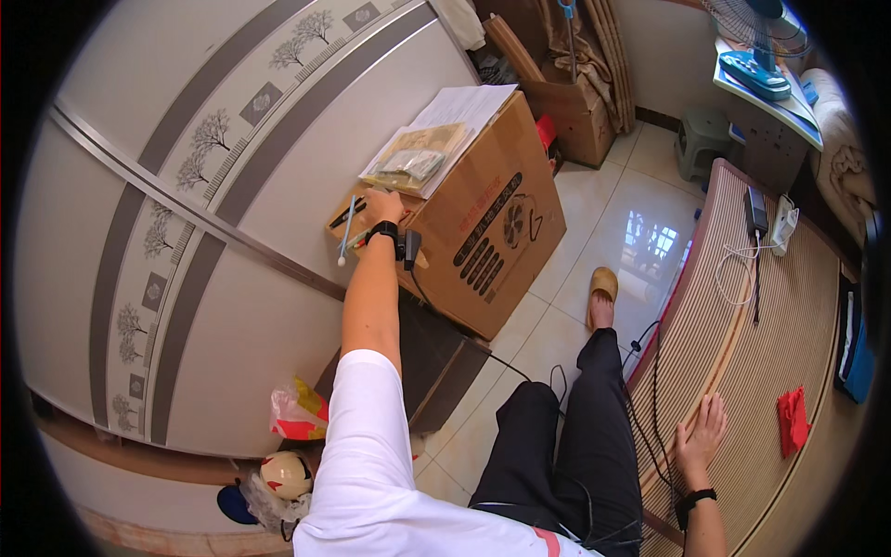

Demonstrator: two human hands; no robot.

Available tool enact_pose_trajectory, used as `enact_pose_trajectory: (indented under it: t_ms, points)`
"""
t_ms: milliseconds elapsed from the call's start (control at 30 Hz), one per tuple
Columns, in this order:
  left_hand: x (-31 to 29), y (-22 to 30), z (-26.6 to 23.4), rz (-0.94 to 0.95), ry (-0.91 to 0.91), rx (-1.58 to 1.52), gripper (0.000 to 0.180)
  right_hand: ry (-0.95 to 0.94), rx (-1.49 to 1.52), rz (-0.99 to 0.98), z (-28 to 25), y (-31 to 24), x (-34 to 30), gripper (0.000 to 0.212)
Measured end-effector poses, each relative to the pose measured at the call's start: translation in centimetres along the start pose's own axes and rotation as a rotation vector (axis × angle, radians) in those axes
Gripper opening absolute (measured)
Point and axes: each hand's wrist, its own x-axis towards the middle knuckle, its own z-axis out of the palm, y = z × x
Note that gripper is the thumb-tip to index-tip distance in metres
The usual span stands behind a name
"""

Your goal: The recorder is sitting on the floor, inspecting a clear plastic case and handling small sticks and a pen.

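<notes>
My left hand [380,203] reaches out to the near left part of a large cardboard box's top [487,218]. Its fingers are curled close to a few pen-like sticks, among them a black one [341,220] and a thin pale-blue one [348,228]; what they grip is too small to make out. Beside that hand lie stacked papers [464,110] and a clear plastic packet [415,164]. My right hand [703,436] rests on a striped mat [719,371] with fingers stretched out, holding nothing.
Black cables [640,422] run from the mat's edge past my legs. A power bank-like black block [756,212], a white power strip [785,228] and a red packet [792,420] lie on the mat. Sliding wardrobe doors [297,186] stand at left, a grey stool [701,144] farther back.
</notes>
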Motion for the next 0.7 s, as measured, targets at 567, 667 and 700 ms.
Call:
enact_pose_trajectory:
  t_ms: [567,667,700]
  points:
    - [-11.1,-5.4,-7.6,0.070,-0.287,-1.756,0.042,0.006,0.038,-0.010,-0.5,-0.1,-0.3,0.077]
    - [-19.6,-4.6,-10.7,0.016,-0.747,-1.904,0.043,-0.032,0.071,-0.021,-0.1,0.3,-0.6,0.075]
    - [-22.3,-4.2,-11.4,-0.036,-0.898,-1.955,0.044,0.000,0.073,-0.044,0.0,0.4,-0.6,0.075]
